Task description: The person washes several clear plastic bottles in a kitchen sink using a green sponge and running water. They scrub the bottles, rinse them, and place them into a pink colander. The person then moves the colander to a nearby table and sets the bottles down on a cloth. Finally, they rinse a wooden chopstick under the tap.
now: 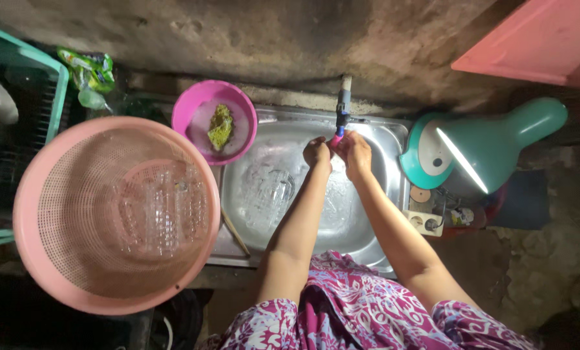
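Observation:
Both my hands meet under the tap (343, 110) at the back of the steel sink (264, 149). My left hand (316, 154) is curled, fingers closed, just left of the tap's pink spout end. My right hand (355, 153) touches that pink end with its fingertips. Whether water is running I cannot tell. Clear glasses (268, 194) lie in the sink below my left forearm.
A large pink mesh basket (37, 214) holding clear glasses stands left of the sink. A pink bowl (193, 110) with a yellow-green scrubber sits on the sink's back left corner. A teal scoop (491, 146) rests on the right, a teal crate (57, 97) far left.

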